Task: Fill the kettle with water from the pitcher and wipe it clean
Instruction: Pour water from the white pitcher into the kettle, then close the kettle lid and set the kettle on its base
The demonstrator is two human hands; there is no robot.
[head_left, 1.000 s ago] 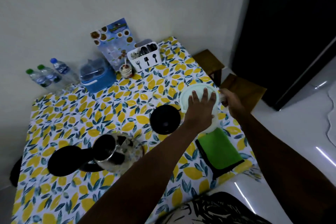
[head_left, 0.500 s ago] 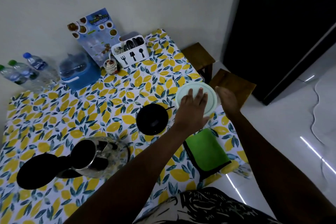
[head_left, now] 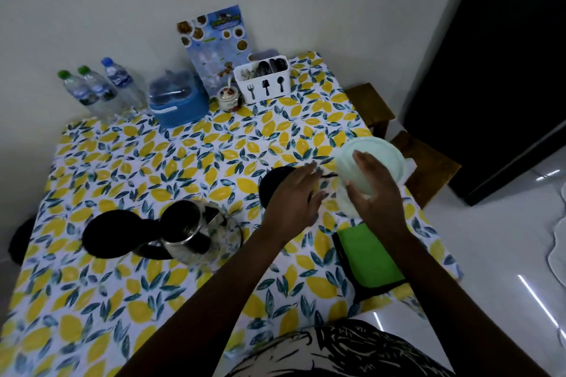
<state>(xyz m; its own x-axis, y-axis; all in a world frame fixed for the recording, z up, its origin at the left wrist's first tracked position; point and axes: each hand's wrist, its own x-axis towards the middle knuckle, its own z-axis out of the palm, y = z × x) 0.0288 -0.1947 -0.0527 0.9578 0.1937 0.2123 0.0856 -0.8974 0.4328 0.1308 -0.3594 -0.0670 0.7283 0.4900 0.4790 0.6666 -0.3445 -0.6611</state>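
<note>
The steel kettle (head_left: 196,232) stands left of centre on the lemon-print table, its black lid (head_left: 107,232) flipped open to the left. The pale green pitcher (head_left: 382,159) with its lid on stands near the table's right edge. My right hand (head_left: 376,196) lies over the near side of the pitcher's lid, thumb at its left rim; I cannot tell whether it grips. My left hand (head_left: 294,202) hovers just left of the pitcher with fingers spread, holding nothing. It partly covers the black kettle base (head_left: 271,184). A green cloth (head_left: 367,257) lies in front of the pitcher.
Along the wall stand three water bottles (head_left: 98,89), a blue container (head_left: 177,104), a small jar (head_left: 228,98), a white cutlery holder (head_left: 263,79) and a menu card (head_left: 214,43). Two wooden stools (head_left: 428,168) sit past the table's right edge.
My left hand has come off the pitcher's lid and moved left. My right hand has left the handle side and come over the lid. The view has swung right.
</note>
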